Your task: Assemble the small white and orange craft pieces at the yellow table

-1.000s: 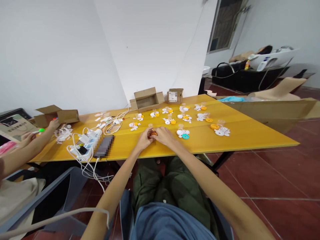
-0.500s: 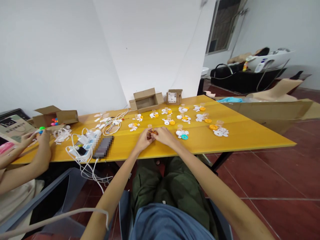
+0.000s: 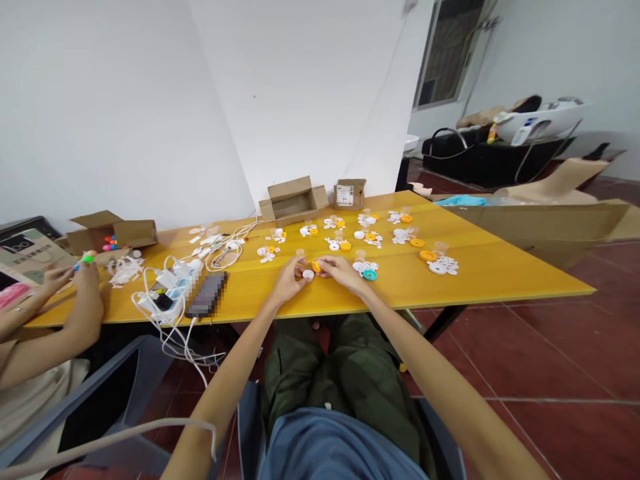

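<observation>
My left hand (image 3: 290, 277) rests on the yellow table (image 3: 500, 273) near its front edge, fingers curled beside a small white disc (image 3: 308, 274). My right hand (image 3: 339, 269) is just to the right, its fingertips pinched on a small orange ring (image 3: 317, 266). A teal ring (image 3: 370, 275) and white discs lie right of my right hand. Further back, several small groups of white and orange plastic pieces (image 3: 340, 241) are laid out in rows.
Open cardboard boxes (image 3: 294, 198) stand at the table's back edge. A phone (image 3: 207, 293), a power strip and tangled white cables (image 3: 165, 297) lie at the left. Another person's hands (image 3: 75, 273) hold small coloured parts at the far left near another box (image 3: 110, 230).
My hands were pressed together over an orange piece; now they have drawn slightly apart, showing a white disc by the left hand and the orange ring at the right fingertips.
</observation>
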`<state>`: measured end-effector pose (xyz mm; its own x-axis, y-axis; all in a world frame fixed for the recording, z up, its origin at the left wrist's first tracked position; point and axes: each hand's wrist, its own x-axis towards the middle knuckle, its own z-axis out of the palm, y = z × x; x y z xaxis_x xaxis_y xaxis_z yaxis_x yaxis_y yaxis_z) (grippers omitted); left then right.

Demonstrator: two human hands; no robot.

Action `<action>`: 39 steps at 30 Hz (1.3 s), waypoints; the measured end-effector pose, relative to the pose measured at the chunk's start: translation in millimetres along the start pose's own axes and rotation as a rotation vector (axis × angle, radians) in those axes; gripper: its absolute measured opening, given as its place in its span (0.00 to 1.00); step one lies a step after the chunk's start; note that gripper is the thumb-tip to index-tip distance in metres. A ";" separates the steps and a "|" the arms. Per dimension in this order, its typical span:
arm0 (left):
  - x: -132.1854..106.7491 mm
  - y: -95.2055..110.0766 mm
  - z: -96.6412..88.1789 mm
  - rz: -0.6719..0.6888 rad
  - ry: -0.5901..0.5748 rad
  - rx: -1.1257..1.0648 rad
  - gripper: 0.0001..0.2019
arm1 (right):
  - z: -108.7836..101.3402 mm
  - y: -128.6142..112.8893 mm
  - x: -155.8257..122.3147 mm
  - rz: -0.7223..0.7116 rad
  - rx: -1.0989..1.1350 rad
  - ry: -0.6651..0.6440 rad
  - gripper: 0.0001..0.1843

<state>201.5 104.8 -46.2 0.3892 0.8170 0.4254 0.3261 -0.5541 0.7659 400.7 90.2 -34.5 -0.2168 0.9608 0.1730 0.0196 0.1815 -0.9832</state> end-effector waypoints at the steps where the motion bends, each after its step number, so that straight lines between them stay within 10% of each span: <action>1: 0.0 0.6 -0.1 -0.001 -0.001 0.012 0.24 | 0.0 0.7 -0.4 -0.011 -0.005 -0.001 0.08; 14: -1.2 8.4 -1.6 -0.014 -0.026 -0.022 0.21 | -6.8 -11.9 -31.7 -0.276 -0.933 0.063 0.15; 22: -1.4 12.2 -0.4 -0.027 -0.083 -0.106 0.19 | 5.9 -21.4 -39.3 -0.474 -1.091 -0.059 0.16; 39: -1.2 22.4 -0.2 -0.067 -0.134 -0.186 0.20 | 7.4 -37.8 -4.3 -0.147 -0.989 -0.159 0.08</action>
<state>208.1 91.5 -29.5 0.4871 0.8157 0.3121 0.1954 -0.4501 0.8713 393.6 77.6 1.5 -0.4084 0.8889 0.2075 0.7665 0.4574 -0.4509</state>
